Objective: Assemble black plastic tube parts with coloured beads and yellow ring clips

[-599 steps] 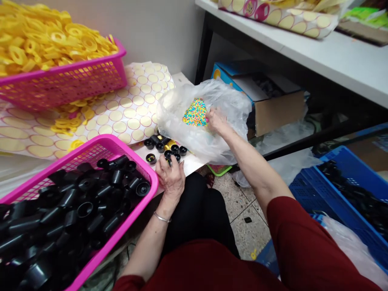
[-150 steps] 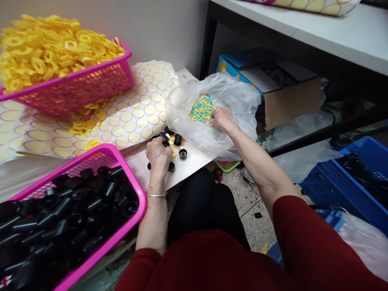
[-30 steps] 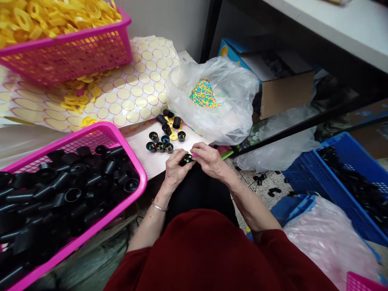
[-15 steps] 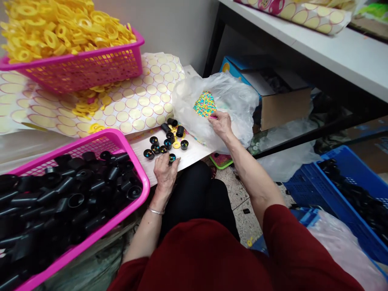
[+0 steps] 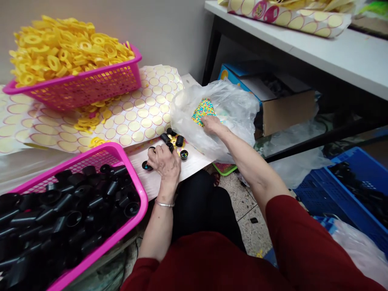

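Pastel beads under right hand again, seemingly deeper.

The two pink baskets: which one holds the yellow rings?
The far pink basket, standing on the sheet printed with circles by the wall, is heaped with yellow rings. The near pink basket, beside the left hand, holds only black cups.

Plastic nearly everywhere I reach.
Crinkly clear film bag under my right hand; smooth, glossy black caps by my left hand.
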Tool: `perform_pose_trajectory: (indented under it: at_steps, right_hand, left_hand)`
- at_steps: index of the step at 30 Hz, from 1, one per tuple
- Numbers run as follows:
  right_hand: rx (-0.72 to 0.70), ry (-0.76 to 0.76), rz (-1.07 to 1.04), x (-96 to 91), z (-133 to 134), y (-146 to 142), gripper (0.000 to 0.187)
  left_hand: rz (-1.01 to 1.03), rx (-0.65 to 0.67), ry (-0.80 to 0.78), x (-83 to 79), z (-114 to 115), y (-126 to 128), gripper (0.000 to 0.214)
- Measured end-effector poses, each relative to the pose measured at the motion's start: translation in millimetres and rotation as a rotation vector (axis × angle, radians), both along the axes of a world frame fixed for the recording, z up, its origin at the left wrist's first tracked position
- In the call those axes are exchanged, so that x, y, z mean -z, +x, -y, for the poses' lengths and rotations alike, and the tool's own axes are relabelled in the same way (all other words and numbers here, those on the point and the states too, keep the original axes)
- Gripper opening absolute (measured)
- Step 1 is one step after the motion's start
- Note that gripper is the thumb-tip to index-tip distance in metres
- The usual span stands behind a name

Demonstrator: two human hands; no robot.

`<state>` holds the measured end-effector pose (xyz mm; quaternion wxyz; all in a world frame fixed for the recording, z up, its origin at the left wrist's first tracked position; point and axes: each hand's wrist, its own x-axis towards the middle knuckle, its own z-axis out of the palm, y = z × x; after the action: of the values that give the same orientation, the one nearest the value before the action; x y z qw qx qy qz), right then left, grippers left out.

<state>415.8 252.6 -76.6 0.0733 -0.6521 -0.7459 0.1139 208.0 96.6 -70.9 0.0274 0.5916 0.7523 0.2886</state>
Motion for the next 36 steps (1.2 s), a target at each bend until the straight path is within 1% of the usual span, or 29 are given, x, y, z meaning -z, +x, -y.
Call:
perform_pose_trajectory:
  at_steps: [1, 3, 6, 10, 12, 17, 20, 22, 24, 26, 28, 30, 31, 34, 36]
  right_hand:
    - [0.005, 0.011, -0.028, 0.6, -1.6, 0.6, 0.019]
    - [0.021, 0.042, -0.093, 1.3, -2.9, 3.5, 0.019]
    - [0.049, 0.102, -0.223, 4.1, -1.0, 9.7, 0.018]
    - [0.155, 0.260, -0.629, 11.5, 4.3, 18.3, 0.014]
    - [0.188, 0.314, -0.758, 14.9, 6.7, 21.3, 0.015]
    - [0.193, 0.256, -1.018, 20.0, 11.4, 20.7, 0.014]
    - [0.186, 0.270, -1.085, 21.8, 15.7, 18.0, 0.015]
    - [0.163, 0.270, -1.070, 22.3, 19.7, 18.1, 0.017]
    - [0.138, 0.264, -0.967, 21.4, 24.1, 20.2, 0.014]
    - [0.156, 0.255, -0.718, 18.8, 28.0, 22.9, 0.011]
    - [0.214, 0.245, -0.463, 14.5, 30.1, 23.9, 0.014]
    - [0.260, 0.220, -0.274, 9.4, 29.3, 21.5, 0.018]
    - [0.260, 0.196, -0.215, 7.0, 27.7, 18.9, 0.019]
    - [0.194, 0.092, -0.123, 2.2, 19.6, 9.3, 0.017]
    - [0.153, 0.057, -0.160, 2.6, 13.3, 5.1, 0.014]
  left_hand:
    - [-0.012, -0.011, -0.061, -4.8, -10.0, 1.3, 0.026]
    - [-0.029, -0.011, -0.164, -8.3, -26.5, 1.0, 0.024]
    - [-0.057, 0.029, -0.236, -4.9, -39.4, -2.8, 0.017]
    - [-0.064, 0.034, -0.170, -2.8, -39.3, -6.0, 0.019]
    - [-0.053, 0.038, -0.146, -4.5, -37.3, -6.9, 0.022]
    - [-0.046, 0.050, -0.172, -7.0, -36.6, -10.6, 0.021]
    - [-0.062, 0.059, -0.167, -7.0, -37.5, -13.2, 0.019]
    - [-0.051, 0.060, -0.157, -8.3, -37.6, -15.8, 0.020]
    - [-0.033, 0.037, -0.133, -10.9, -37.5, -20.1, 0.023]
    - [-0.026, -0.003, -0.101, -14.3, -38.1, -25.9, 0.026]
    - [-0.024, -0.035, -0.084, -17.3, -40.0, -31.5, 0.026]
    - [-0.017, -0.038, -0.082, -18.9, -43.1, -34.6, 0.022]
    - [-0.015, -0.033, -0.085, -19.1, -45.0, -34.7, 0.020]
    - [-0.019, -0.001, -0.099, -17.5, -50.8, -30.8, 0.020]
    - [-0.019, 0.009, -0.126, -15.4, -53.8, -26.8, 0.023]
